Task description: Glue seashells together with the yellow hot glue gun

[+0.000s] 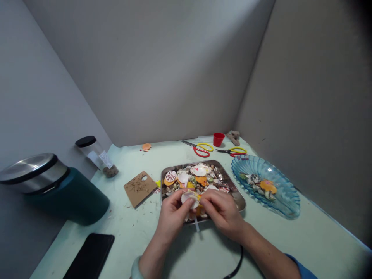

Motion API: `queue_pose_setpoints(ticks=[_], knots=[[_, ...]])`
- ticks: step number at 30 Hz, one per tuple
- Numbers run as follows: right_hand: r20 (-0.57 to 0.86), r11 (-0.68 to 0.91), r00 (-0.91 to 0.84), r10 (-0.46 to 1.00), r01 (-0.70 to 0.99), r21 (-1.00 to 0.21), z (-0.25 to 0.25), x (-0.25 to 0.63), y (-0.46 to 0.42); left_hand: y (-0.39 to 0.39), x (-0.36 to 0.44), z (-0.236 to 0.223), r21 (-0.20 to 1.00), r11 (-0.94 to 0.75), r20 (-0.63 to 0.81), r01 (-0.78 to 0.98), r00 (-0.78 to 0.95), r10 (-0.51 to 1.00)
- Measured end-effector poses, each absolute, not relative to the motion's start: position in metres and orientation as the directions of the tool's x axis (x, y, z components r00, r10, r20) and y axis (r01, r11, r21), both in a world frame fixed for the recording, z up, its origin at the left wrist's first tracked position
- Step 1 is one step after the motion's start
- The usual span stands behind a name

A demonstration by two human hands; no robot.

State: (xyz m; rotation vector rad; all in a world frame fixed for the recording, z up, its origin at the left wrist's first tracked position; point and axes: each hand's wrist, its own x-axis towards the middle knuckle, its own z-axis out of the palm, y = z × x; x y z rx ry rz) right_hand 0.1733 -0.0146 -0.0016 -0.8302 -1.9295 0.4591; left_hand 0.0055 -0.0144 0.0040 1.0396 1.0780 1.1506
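Note:
My left hand [173, 212] is closed on a white scallop shell [187, 200], gripping it between thumb and fingers. At the shell's right edge my right hand [222, 209] is pinched, its fingertips by a small yellow-orange bit [198, 197] too small to name. Both hands are over the front of a metal tray [240, 199] heaped with shells. Among these are a speckled shell [171, 176], an orange shell [201, 180] and a white shell with a red mark [199, 170]. A thin whitish strip [197, 224] sticks out below the tray's front edge.
On the right stands a blue glass dish [286, 190] holding shells. Behind are two pairs of scissors [201, 149], a red cup [218, 139] and an orange shell piece [146, 147]. Cardboard [138, 190], a jar [97, 155], a green bottle [72, 197] and a phone [90, 255] lie left.

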Motion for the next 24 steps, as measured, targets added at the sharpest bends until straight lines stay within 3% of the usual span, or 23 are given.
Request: queue_pose_setpoints(ticks=[11,17,24], knots=[[0.659,0.743,-0.344,0.669,0.350,-0.571,0.0028,0.1726,-0.0161,-0.0141,0.0045,0.0029,0.983,0.090,-0.084,-0.161,0.043,0.996],[0.610,0.656,-0.264,0.747,0.440,-0.613,-0.0010,0.1719,-0.0150,-0.0143,0.0025,0.0002,0.986,0.089,-0.075,-0.144,0.104,0.992],[0.614,0.661,-0.261,0.745,0.420,-0.622,-0.0021,0.1715,-0.0140,-0.0140,0.0027,-0.0003,0.983,0.084,-0.065,-0.161,0.118,0.991]])
